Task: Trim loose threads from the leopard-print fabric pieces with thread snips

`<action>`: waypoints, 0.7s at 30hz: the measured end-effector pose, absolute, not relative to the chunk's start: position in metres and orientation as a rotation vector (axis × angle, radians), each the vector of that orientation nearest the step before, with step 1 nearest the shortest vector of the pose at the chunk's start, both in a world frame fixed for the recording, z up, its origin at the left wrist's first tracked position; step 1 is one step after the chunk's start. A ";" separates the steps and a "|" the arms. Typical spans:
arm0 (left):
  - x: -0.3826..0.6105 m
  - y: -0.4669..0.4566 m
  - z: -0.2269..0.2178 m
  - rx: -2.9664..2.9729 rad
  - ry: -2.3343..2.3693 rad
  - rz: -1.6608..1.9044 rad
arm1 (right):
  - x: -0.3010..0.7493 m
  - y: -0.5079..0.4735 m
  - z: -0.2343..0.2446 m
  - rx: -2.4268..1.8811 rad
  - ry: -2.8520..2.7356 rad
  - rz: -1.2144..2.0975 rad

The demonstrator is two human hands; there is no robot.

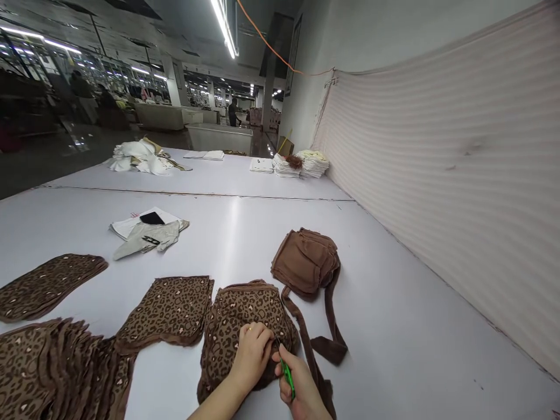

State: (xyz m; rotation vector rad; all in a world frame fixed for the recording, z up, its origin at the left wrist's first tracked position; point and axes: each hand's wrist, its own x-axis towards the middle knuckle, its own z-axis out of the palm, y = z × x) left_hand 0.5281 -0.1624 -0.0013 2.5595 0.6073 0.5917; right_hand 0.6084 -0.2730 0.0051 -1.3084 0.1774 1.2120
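My left hand [254, 353] rests on a stack of brown leopard-print fabric pieces [238, 309], its fingers closed on the cloth near the right edge. Close beside it, my right hand [300, 382] grips green-handled thread snips [287, 373], whose dark tips meet the fabric by the left fingertips. Whether the blades are apart cannot be made out. Just beyond my right hand lies a bundle of plain brown fabric pieces [304, 259], with a long brown strip [330, 347] trailing from it towards me.
More leopard-print stacks lie to the left: a squarish one [172, 309], a long one [52, 283] and a fanned pile [65, 373]. Papers and a grey bag [149, 238] sit farther off. White cloth [142, 157] and white stacks [301, 165] are at the back. A hanging striped sheet [437, 134] borders the right.
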 end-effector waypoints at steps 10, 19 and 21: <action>0.526 -0.163 -0.003 2.625 0.524 0.624 | 0.603 -0.263 0.014 -1.349 0.318 1.200; 0.525 -0.165 -0.003 2.671 0.526 0.653 | 0.601 -0.265 0.004 -1.336 0.301 1.191; 0.525 -0.165 -0.002 2.698 0.525 0.636 | 0.599 -0.266 0.001 -1.331 0.303 1.166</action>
